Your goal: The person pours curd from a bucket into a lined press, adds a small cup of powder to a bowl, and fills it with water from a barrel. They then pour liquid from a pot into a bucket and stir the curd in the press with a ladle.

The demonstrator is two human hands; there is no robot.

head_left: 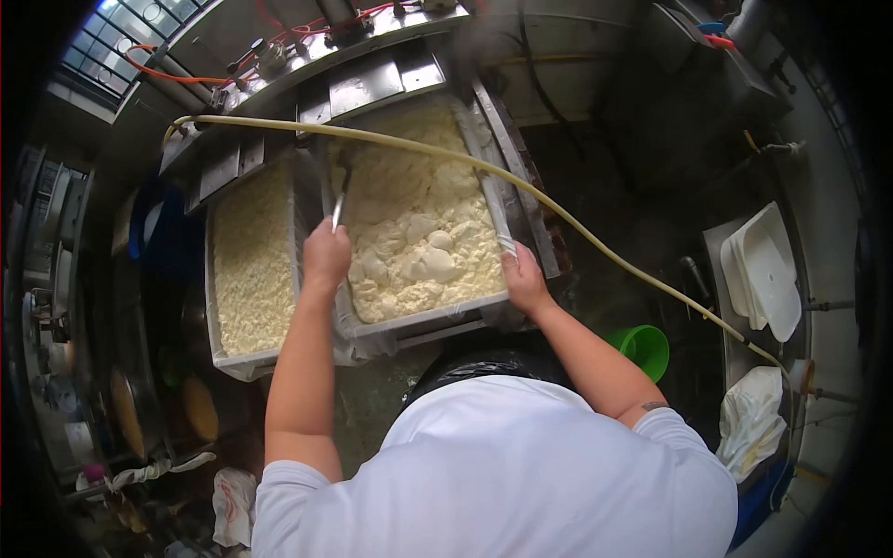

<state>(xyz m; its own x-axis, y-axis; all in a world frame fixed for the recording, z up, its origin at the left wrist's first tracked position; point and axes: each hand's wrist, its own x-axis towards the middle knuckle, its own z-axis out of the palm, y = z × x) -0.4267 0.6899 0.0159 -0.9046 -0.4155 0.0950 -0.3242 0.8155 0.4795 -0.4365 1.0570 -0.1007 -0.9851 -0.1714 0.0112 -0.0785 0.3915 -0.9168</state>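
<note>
My left hand [326, 253] is closed around the metal handle of a long tool [340, 201]. Its far end looks dark and lies over the left side of the curds, so I cannot make out its kind. Pale, lumpy curds [433, 256] fill the cloth-lined box [437, 311] in front of me, with smoother lumps near the front. At the box's right edge, my right hand [526, 281] grips the rim and the thin lining cloth [505, 240]. A second lined box [212, 321] of finer curds stands close by on the left.
A yellow hose [577, 223] arches over the boxes and runs down to the right. Metal press machinery [372, 86] sits behind them. Right of me are a green bucket [645, 352], white plastic trays [767, 270] and a crumpled white cloth [752, 418].
</note>
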